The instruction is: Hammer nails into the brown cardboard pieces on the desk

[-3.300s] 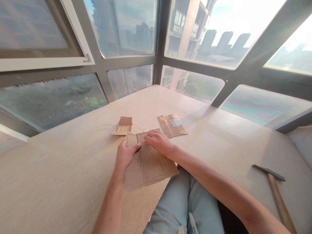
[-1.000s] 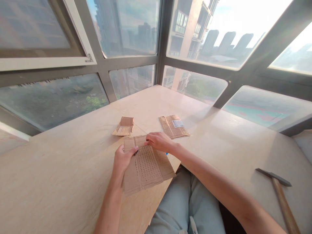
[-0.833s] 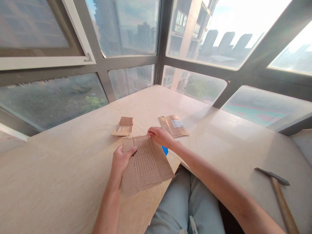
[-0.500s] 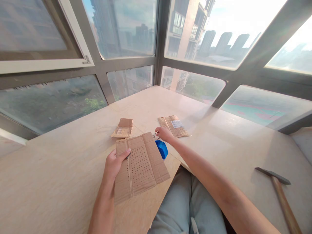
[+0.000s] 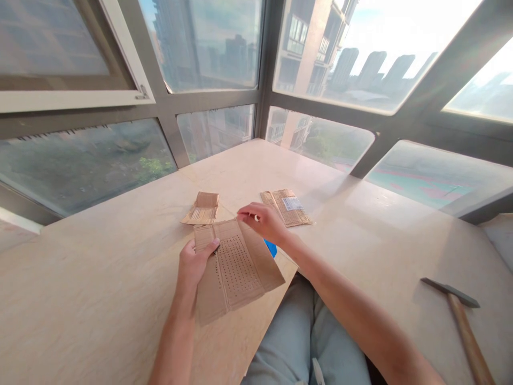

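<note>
My left hand grips a flat sheet of cardboard by its left side, thumb on top. Rows of small dark holes run down the middle of the sheet, and two fold lines cross it. A small dark piece lies by the left thumb. My right hand is pinched closed at the far edge of the cardboard; whatever sits between its fingertips is too small to make out. Under the right wrist, a blue container shows only in part, mostly covered by the cardboard and hand.
Behind the cardboard lie a small folded cardboard piece and, further right, a flat cardboard piece with a white label. A hammer with a wooden handle rests at the right of the pale tabletop. Windows enclose the far side.
My right hand has moved left from beside the blue container to the cardboard's far edge. The cardboard has shifted slightly right and now covers more of the container.
</note>
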Available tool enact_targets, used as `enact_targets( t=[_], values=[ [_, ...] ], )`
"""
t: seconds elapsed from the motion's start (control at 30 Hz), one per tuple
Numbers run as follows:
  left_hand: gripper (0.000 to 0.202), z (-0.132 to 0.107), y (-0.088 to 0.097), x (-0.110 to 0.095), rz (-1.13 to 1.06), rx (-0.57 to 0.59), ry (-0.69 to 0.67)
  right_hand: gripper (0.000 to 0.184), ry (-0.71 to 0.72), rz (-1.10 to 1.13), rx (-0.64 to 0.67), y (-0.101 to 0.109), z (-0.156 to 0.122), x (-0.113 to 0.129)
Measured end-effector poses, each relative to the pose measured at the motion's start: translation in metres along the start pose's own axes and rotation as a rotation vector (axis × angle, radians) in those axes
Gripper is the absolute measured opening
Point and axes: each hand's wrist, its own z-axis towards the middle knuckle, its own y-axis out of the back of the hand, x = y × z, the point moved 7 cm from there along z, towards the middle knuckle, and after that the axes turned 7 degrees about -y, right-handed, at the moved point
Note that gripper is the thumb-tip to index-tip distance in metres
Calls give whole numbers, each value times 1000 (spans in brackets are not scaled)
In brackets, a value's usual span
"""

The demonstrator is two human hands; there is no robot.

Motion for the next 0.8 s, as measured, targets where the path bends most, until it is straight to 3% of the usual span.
enact_targets(
  t=[0.07, 0.17, 0.33, 0.6, 0.73, 0.8],
  values=[
    [44, -2, -4, -5, 25, 9, -14, 20, 189, -69, 153, -11, -9, 34],
    [43, -8, -7, -13, 45, 5, -21, 15, 354, -288, 304, -30, -19, 57],
    [42, -17, -7, -15, -1, 18, -27, 22, 572, -490, 274, -45, -27, 71],
    [39, -15, -11, -1, -125, 6, -8, 26, 614, -677, 319, -56, -36, 80],
    [40, -15, -8, -3, -119, 0, -29, 26, 665, -661, 349, -58, -32, 85],
    [42, -15, -3, -3, -153, -7, -6, 21, 626, -605, 346, -50, -22, 82]
  ],
)
